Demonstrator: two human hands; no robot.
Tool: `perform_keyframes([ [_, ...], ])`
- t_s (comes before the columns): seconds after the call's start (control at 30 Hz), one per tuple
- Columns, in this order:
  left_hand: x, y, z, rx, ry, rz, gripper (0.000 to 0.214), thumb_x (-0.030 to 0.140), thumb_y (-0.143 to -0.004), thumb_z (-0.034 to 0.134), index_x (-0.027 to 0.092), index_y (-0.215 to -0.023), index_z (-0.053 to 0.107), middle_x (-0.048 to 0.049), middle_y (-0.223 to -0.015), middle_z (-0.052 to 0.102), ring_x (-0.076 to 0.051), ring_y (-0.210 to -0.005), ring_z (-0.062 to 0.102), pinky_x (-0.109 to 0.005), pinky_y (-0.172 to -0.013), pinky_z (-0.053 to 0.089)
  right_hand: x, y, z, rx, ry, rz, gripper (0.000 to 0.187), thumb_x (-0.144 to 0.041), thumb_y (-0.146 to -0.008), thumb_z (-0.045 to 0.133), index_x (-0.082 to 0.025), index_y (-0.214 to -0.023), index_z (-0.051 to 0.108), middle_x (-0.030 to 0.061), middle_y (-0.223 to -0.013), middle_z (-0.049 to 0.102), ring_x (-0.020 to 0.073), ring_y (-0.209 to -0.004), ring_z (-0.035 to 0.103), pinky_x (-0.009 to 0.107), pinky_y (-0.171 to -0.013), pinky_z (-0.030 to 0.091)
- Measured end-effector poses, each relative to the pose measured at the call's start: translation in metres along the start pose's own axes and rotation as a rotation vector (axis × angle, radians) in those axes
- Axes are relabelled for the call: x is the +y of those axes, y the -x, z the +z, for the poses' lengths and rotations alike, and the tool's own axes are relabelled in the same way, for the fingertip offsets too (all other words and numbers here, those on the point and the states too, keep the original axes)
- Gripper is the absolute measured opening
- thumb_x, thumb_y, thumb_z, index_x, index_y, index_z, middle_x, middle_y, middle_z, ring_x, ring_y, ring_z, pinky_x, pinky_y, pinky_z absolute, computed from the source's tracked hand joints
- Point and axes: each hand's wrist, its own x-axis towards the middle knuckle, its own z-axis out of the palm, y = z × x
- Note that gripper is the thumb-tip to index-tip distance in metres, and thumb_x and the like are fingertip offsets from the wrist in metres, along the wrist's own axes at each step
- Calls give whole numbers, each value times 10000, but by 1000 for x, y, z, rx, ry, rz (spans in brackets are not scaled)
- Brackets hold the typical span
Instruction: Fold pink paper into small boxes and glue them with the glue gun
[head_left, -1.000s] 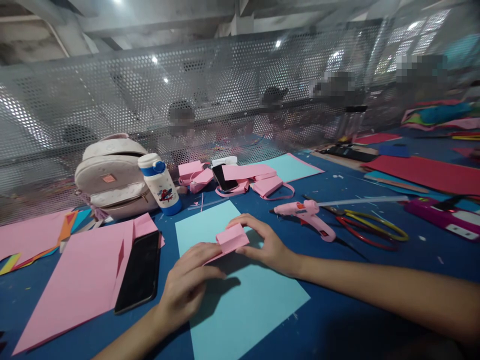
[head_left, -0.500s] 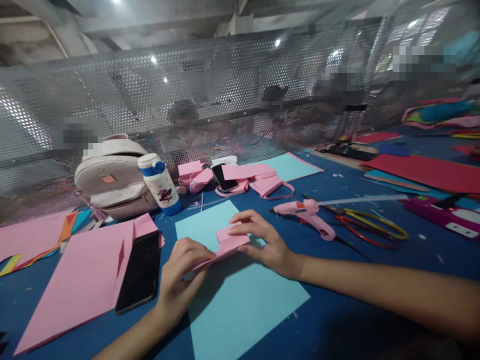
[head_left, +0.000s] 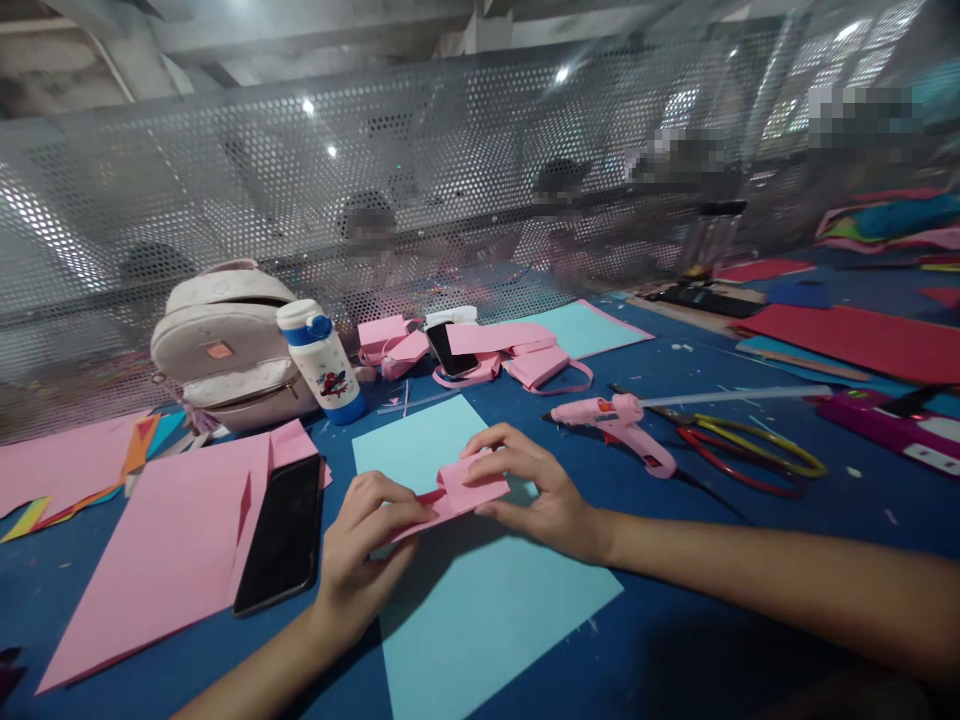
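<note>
Between my two hands is a small folded piece of pink paper (head_left: pixel 459 494), held just over a light blue sheet (head_left: pixel 499 610) on the blue table. My left hand (head_left: pixel 371 540) pinches its left end, thumb below and fingers on top. At the right end, my right hand (head_left: pixel 529 490) grips it with fingers bent over the upper flap and thumb underneath. Part of the paper is hidden by my fingers. Right of my right hand lies a pink glue gun (head_left: pixel 619 425). A black phone (head_left: pixel 281 535) rests left of my left hand on pink sheets (head_left: pixel 157 545).
Scissors (head_left: pixel 750 450) with red and yellow handles lie beyond the glue gun. A white-and-blue bottle (head_left: pixel 322 365) and a pale backpack (head_left: pixel 225 345) stand at the back left. Pink paper pieces (head_left: pixel 540 360) lie near a perforated metal screen (head_left: pixel 450 150). Red sheets (head_left: pixel 862 345) are at right.
The pink paper's folded flap has lifted and curled slightly, and the paper has shifted a little to the right. Both hands keep hold of it. The view has moved slightly.
</note>
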Motion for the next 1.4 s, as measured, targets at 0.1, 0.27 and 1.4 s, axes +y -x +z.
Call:
perform_keyframes([
  [0.1, -1, 1, 0, -4, -1, 3, 236, 25, -883, 604, 191, -1036, 672, -52, -869, 636, -184, -818, 588, -320, -743, 458, -2, 0, 1, -7, -13, 8, 240, -353, -895, 700, -218, -1093, 680, 94, -1091, 625, 209, -1040, 608, 385, -955, 501],
  [0.27, -2, 3, 2, -33, -15, 34, 274, 17, -890, 590, 196, -1075, 683, -56, -899, 621, -184, -840, 576, -319, -751, 450, -4, -1, 3, -25, -35, 7, 293, -347, -895, 702, -225, -1158, 656, 88, -1084, 646, 205, -1054, 605, 386, -971, 493],
  [1.4, 3, -9, 1, -283, 187, -1, 479, 64, -926, 448, 215, -1366, 562, -168, -1275, 659, -279, -1204, 619, -417, -964, 542, 4, 1, 0, -50, -5, -5, 336, -314, -904, 689, -212, -1211, 596, 105, -1123, 648, 227, -1090, 603, 418, -986, 485],
])
